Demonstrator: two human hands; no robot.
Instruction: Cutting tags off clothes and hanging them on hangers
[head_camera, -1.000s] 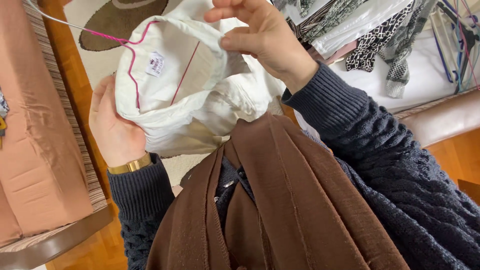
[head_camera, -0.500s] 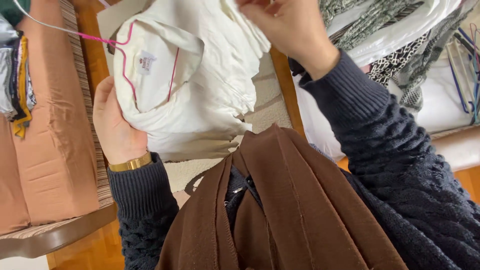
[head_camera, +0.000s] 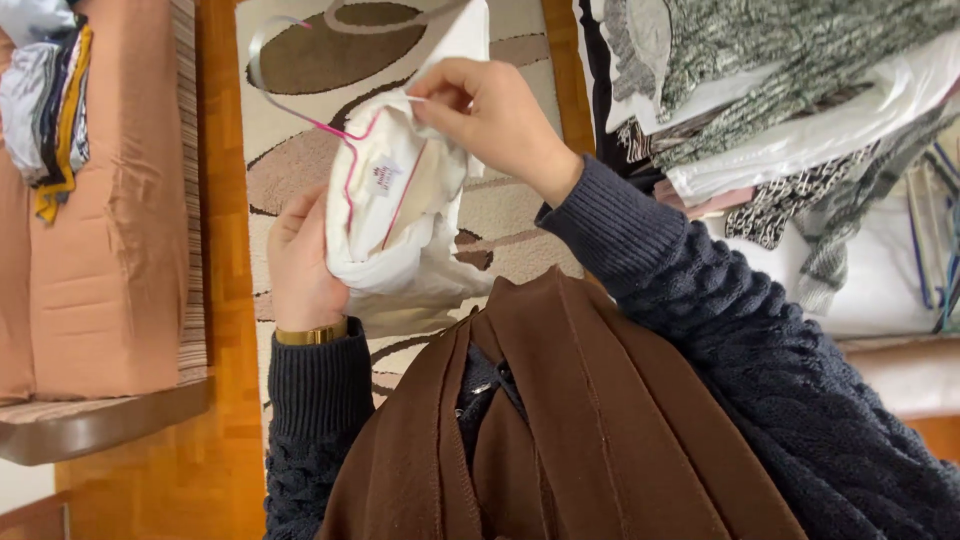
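Holding a soft, crumpled white garment (head_camera: 400, 215) up in front of the chest: left hand (head_camera: 300, 265) cups its bunched underside, right hand (head_camera: 490, 110) pinches the top edge of the fabric. A thin pink wire hanger (head_camera: 305, 110) loops out of the collar. Below is a beige rug (head_camera: 300, 165) with brown ovals, plus smooth wood floor (head_camera: 225, 300) running alongside it. Patterned clothes (head_camera: 760, 90) crowd the right side.

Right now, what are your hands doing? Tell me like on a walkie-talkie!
Left hand gripping white garment from the side. Right hand pinching its top edge. Pink wire hanger threaded inside. Nothing blocking, patterned rug below.
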